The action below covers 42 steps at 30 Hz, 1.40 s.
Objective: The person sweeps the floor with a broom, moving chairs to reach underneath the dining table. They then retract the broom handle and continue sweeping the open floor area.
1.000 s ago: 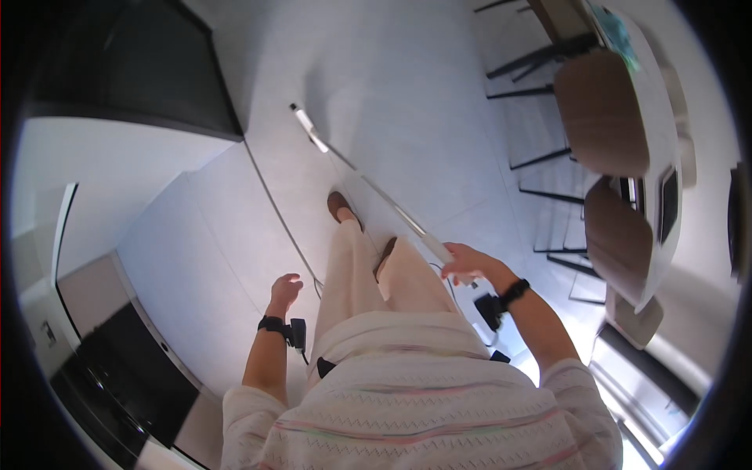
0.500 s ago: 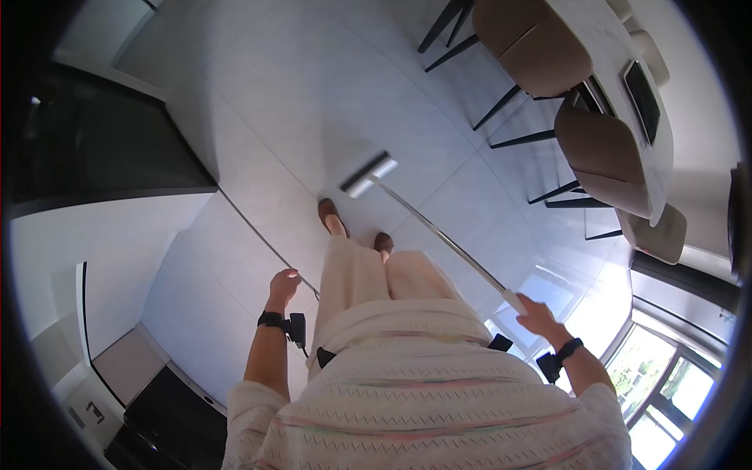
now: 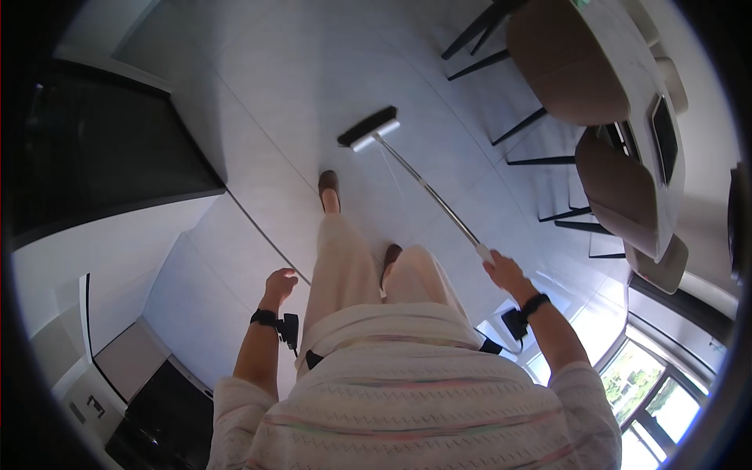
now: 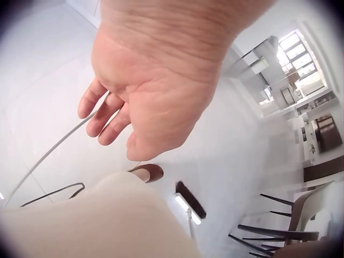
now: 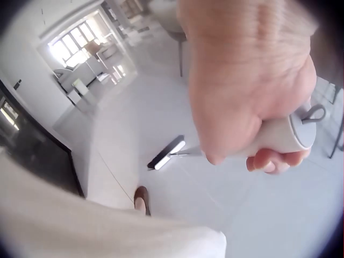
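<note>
My right hand (image 3: 507, 276) grips the pale handle end (image 5: 282, 134) of a broom, fingers wrapped round it beside a small grey hanging loop (image 5: 314, 114). The broom's metal pole (image 3: 442, 205) slants forward and left. Its white head with dark bristles (image 3: 368, 128) is at the floor ahead of the feet, and it also shows in both wrist views. Away to the left, my left hand (image 3: 280, 287) hangs beside the trouser leg. Its fingers (image 4: 115, 124) are loosely bent with nothing held in them.
Brown chairs (image 3: 565, 66) with thin dark legs line a pale table (image 3: 672, 223) on the right. A dark glossy panel (image 3: 110, 153) stands at the left above a white surface. Tiled floor (image 3: 274, 94) stretches ahead. Brown shoes (image 3: 329, 188) are below.
The broom head, seen narrow and further left a second ago, has turned broadside; since half a second ago it has moved farther from the feet. The right hand has swung outward, then partly back.
</note>
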{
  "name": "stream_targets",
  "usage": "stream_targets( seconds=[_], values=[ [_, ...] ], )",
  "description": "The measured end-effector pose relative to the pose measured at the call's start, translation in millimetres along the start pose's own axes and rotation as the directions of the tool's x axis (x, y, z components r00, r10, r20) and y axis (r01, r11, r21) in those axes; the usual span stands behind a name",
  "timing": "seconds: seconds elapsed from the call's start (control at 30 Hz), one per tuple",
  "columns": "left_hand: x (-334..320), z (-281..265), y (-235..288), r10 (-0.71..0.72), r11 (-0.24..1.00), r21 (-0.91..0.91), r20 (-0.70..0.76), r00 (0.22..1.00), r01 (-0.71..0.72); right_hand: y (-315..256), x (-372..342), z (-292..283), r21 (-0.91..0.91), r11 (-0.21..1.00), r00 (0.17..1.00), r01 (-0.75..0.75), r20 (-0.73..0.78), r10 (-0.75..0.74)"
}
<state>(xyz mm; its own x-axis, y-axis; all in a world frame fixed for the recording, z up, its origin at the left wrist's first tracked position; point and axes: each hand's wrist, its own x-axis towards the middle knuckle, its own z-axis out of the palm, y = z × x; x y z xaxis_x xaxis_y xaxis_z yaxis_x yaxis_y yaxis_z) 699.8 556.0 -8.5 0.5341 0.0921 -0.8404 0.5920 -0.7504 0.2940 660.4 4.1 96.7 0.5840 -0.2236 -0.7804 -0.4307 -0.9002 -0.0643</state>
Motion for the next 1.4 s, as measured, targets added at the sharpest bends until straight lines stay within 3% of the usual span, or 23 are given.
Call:
stream_targets(
  seconds=[0.13, 0.2, 0.3, 0.37, 0.43, 0.5, 0.6, 0.73, 0.8, 0.87, 0.97, 1.07, 1.13, 1.2, 1.27, 1.33, 1.4],
  values=[
    [28, -48, -5, -0.049, 0.999, -0.011, -0.008, 0.999, 0.049, -114, 104, -66, 0.079, 0.985, 0.988, 0.153, -0.015, -0.152],
    [47, -75, -21, -0.032, 0.997, -0.069, -0.04, 0.999, 0.029, -181, 146, -97, 0.006, 0.979, 0.978, 0.203, -0.053, -0.202],
    [57, -134, -12, -0.108, 0.991, -0.084, -0.054, 0.993, 0.103, -246, 161, -142, 0.128, 0.983, 0.992, 0.129, -0.001, -0.13],
    [74, -163, -12, -0.159, 0.983, -0.102, -0.058, 0.986, 0.153, -242, 163, -148, 0.008, 0.979, 0.97, 0.206, -0.131, -0.203],
    [91, -179, -4, -0.174, 0.981, -0.09, -0.047, 0.984, 0.169, -200, 144, -141, 0.028, 0.977, 0.965, 0.212, -0.165, -0.205],
    [98, -187, 22, -0.187, 0.976, -0.115, -0.021, 0.982, 0.184, -149, 104, -137, -0.03, 0.992, 0.978, 0.119, -0.17, -0.123],
    [105, -176, 60, -0.17, 0.976, -0.136, 0.024, 0.985, 0.172, -76, 14, -136, 0.032, 0.998, 0.995, -0.057, -0.082, 0.06],
    [112, -144, 96, -0.087, 0.993, -0.07, 0.055, 0.995, 0.091, -8, -75, -133, 0.04, 0.961, 0.96, -0.274, 0.07, 0.271],
    [107, -124, 116, -0.079, 0.982, -0.168, 0.023, 0.997, 0.082, 20, -78, -127, 0.056, 0.975, 0.977, -0.214, 0.011, 0.214],
    [94, -108, 134, -0.142, 0.978, -0.141, 0.083, 0.986, 0.153, 43, -47, -123, 0.003, 0.983, 0.983, -0.184, 0.01, 0.184],
    [95, -72, 121, -0.11, 0.991, -0.071, 0.06, 0.992, 0.114, 63, -3, -129, -0.03, 0.989, 0.989, -0.145, 0.037, 0.146],
    [86, -41, 135, -0.148, 0.986, -0.063, 0.068, 0.987, 0.152, 42, 65, -147, 0.023, 1.0, 0.998, -0.003, -0.068, 0.005],
    [86, -24, 135, -0.071, 0.997, -0.034, 0.076, 0.995, 0.074, 11, 126, -151, 0.013, 0.995, 0.987, 0.101, -0.129, -0.099],
    [67, -28, 175, -0.033, 0.999, 0.008, 0.041, 0.999, 0.033, -44, 178, -177, 0.135, 0.976, 0.983, 0.173, -0.082, -0.163],
    [60, -40, 195, 0.004, 0.998, 0.068, 0.015, 1.0, -0.005, -100, 181, -227, 0.364, 0.931, 0.993, 0.0, 0.112, -0.044],
    [61, -45, 203, -0.008, 0.998, -0.062, -0.004, 1.0, 0.008, -93, 179, -232, 0.404, 0.915, 0.995, 0.001, 0.093, -0.042],
    [64, -49, 204, -0.019, 0.997, -0.07, -0.012, 1.0, 0.018, -74, 172, -245, 0.437, 0.897, 0.993, -0.061, 0.119, 0.01]
  ],
)
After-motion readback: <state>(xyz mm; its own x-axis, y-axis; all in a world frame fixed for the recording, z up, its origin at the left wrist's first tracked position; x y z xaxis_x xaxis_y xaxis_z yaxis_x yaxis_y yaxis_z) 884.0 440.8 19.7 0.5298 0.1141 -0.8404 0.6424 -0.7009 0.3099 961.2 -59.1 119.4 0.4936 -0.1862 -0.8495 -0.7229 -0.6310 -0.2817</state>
